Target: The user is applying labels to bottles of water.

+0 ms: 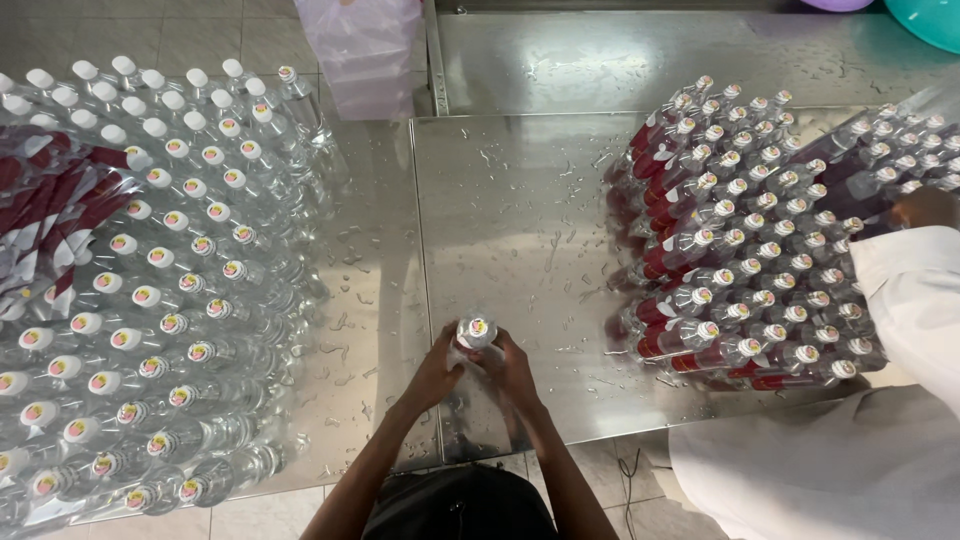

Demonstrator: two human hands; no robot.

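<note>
Two hands meet at the near edge of the counter (520, 200), and both are yours. Your left hand (437, 368) wraps the left side of a clear bottle (477, 335), and your right hand (513, 368) wraps its right side, so each grip is pressed onto the bottle's shoulder just below the cap. The bottle stands upright on the wet steel, its round cap facing up at you, between your two thumbs. It sits near the seam where two steel sheets join, well apart from the stacks on either side.

To your left, a large block of unlabelled bottles (170, 300) stands upright in tight rows, white caps up. A bundle of red and white labels (45, 215) lies across the top of that block near its far-left part.

To your right, a stack of labelled bottles (750, 240) with red bands lies on its side in rows, caps pointing your way. A co-worker's hand (925, 207) rests on the far right of that stack, with a white sleeve (915, 300) below it.

Farther off, a pale plastic bag (362, 55) hangs at the counter's far edge, and a teal basin (925, 20) shows at the top right corner.
</note>
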